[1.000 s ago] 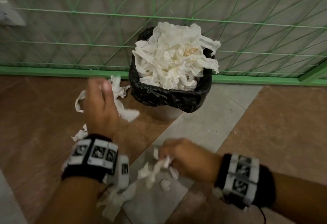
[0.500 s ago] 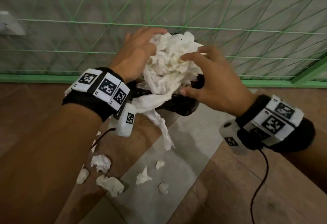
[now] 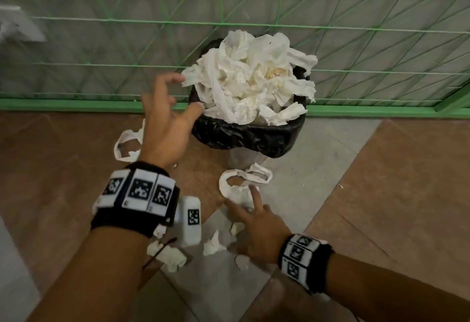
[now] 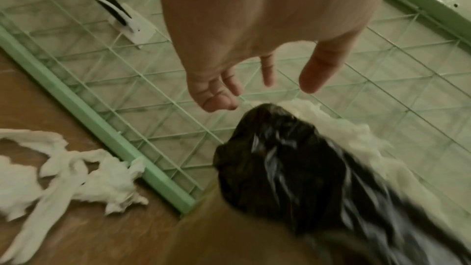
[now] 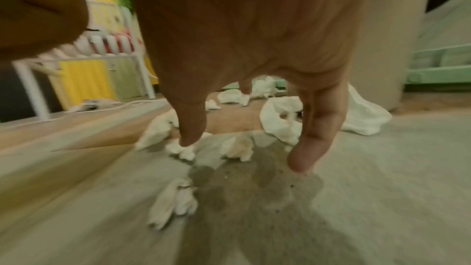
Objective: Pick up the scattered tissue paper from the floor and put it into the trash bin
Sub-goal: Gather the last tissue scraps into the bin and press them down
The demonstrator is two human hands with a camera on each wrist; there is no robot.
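Dim, warm indoor light — wrist views motion-blurred, edges smeared.

A green wire-mesh fence [image 3: 356,42] with a green base rail [image 3: 76,105] is standing along brown wooden floor panels [image 3: 407,194] flanking a grey strip [image 3: 305,169].

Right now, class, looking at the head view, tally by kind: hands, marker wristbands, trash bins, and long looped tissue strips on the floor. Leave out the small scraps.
Hands: 2 (left hand, right hand)
Marker wristbands: 2
Trash bin: 1
Long looped tissue strips on the floor: 2
Total: 7
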